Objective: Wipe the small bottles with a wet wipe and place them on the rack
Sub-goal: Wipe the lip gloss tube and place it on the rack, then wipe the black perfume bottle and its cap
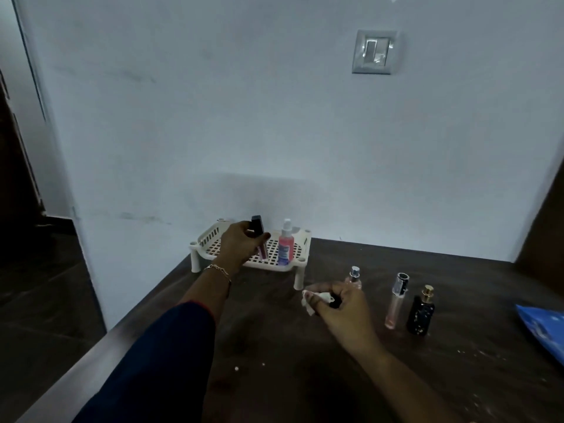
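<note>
A cream slotted rack [210, 236] stands on short legs at the table's far left, against the wall. A pink spray bottle [286, 246] stands upright in it. My left hand [239, 244] is over the rack, gripping a slim bottle with a black cap [258, 232], held upright. Closer in, my right hand [341, 303] is closed on a crumpled white wet wipe [309, 300]; it also seems to hold something dark. Behind it stands a small pink bottle with a silver sprayer [355, 277]. To the right stand a tall pink tube bottle [396, 302] and a black speckled bottle with a gold cap [421, 312].
The dark wooden table [274, 361] meets a pale wall at the back. A blue wipes packet [546, 328] lies at the right edge. The table's left edge drops to a dark floor. A switch plate [377, 51] is on the wall.
</note>
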`<state>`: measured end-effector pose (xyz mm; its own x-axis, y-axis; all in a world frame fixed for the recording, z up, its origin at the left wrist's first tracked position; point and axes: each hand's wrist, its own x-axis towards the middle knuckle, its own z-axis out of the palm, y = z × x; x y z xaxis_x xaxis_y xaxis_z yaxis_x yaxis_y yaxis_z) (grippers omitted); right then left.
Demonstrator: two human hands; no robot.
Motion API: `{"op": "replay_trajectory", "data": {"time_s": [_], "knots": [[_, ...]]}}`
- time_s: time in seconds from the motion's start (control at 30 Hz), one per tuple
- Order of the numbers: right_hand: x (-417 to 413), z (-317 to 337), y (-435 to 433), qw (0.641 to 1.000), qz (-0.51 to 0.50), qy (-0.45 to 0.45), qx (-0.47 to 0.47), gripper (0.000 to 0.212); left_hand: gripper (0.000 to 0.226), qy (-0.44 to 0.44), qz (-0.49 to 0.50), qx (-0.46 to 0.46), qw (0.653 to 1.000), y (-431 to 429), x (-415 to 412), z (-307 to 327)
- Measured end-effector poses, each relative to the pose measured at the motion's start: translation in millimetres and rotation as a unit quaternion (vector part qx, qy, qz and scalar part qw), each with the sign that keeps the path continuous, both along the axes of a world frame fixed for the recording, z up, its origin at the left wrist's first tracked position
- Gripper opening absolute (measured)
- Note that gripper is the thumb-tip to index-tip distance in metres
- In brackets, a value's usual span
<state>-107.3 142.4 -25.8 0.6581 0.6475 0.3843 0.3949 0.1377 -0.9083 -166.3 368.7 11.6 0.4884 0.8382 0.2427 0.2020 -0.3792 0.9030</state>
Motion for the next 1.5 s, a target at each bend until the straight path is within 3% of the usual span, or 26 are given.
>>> {"op": "replay_trajectory", "data": {"time_s": [0.17,0.53,0.83,1.0,1.17,1.37,1.5], "knots": [[6.8,-10.3,12.7,1.0,0.01,0.017,-0.007,0.004,0.044,0.069,-0.014,0.047,0.996,3.8,13.9,-11.0],[11.7,-15.4,21.7,0.998,0.033,0.053,-0.019,0.003,0.048,0.118,-0.037,0.084,0.989,4.6,13.4,-11.6],[9.6,-13.8,9.7,0.996,0.03,0.08,-0.018,0.001,0.062,0.08,0.007,0.059,0.995,-4.7,4.7,-2.3],[3.7,-3.9,-7.4,0.994,0.005,0.113,-0.007,0.002,0.064,0.036,0.04,0.09,0.994,-27.8,-10.2,17.6],[-1.6,5.3,-37.2,0.987,-0.006,0.159,-0.003,0.004,0.058,0.016,0.023,0.123,0.992,-69.6,-16.3,35.4],[-5.6,7.5,-86.0,0.986,-0.033,0.162,0.021,0.013,0.027,0.006,-0.021,0.172,0.985,-132.3,5.3,37.2],[8.5,4.2,-125.5,0.982,-0.067,0.172,0.036,0.006,0.014,0.021,-0.081,0.227,0.97,-181.1,37.8,40.2]]}}
